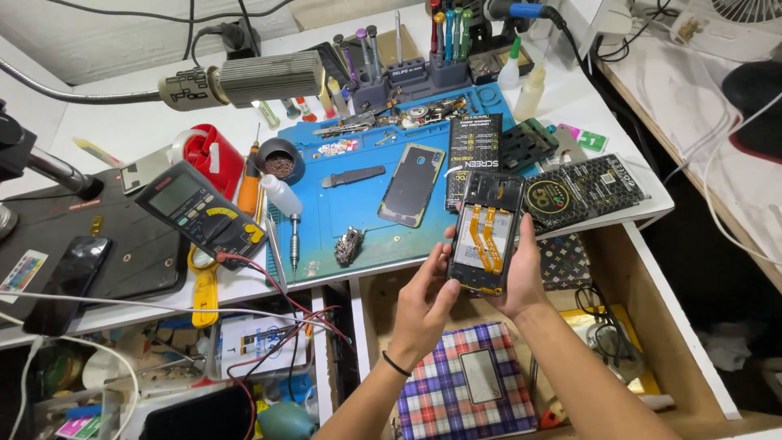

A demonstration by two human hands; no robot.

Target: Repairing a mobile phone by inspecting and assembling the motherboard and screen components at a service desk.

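Both hands hold an opened phone [487,236] in the air just past the front edge of the tabletop [122,138], above an open drawer [652,277]. The right hand [521,273] cups it from behind, its grip closed around the long edges; the left hand [425,301] pinches the lower left corner, thumb on the edge. With the back cover off, the phone shows its battery and two orange flex cables [486,232] running down the middle. It looks light and stiff but fragile: the thin cables and bare board would tear or bend easily, and the smooth frame may slip, so the rim is the safe place to hold, as both hands do now. The removed back cover [411,184] lies on the blue mat [342,212], well apart. The drawer holds a plaid wallet-like case [464,383], a coil of black cable [599,326] and yellow papers. A tool rack [407,73] at the mat's far edge stands full of screwdrivers, and a small dark cup [279,165] near the multimeter [199,212] holds brownish bits, too small to identify.
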